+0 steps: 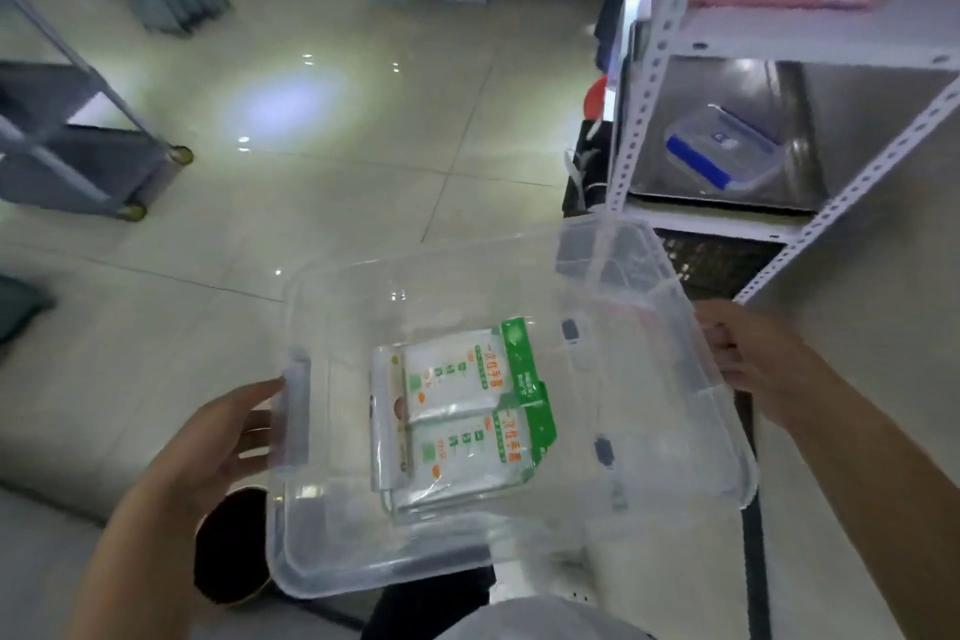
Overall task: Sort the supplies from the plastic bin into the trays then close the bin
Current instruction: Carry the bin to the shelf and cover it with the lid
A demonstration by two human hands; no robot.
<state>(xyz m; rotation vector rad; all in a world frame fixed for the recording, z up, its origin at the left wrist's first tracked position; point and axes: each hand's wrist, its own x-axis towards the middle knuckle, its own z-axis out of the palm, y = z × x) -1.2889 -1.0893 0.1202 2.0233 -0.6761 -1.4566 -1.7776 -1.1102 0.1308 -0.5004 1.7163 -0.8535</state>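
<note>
I hold a clear plastic bin (pixel 332 551) in the air above the floor, open on top. My left hand (pixel 228 437) grips its left handle. My right hand (pixel 753 353) holds the right rim together with the clear lid (pixel 649 327), which rests tilted against that side. Inside the bin lie two white and green packets (pixel 467 411) of supplies, overlapping, with a clear pouch at their left edge. On the rack at the right, a steel tray (pixel 675 83) sits on a shelf.
A white slotted metal rack (pixel 644 83) stands at the right. A small clear box with a blue lid (pixel 722 151) sits in its steel tray. A grey wheeled cart (pixel 78 172) stands at the left on the glossy tiled floor (pixel 363 120).
</note>
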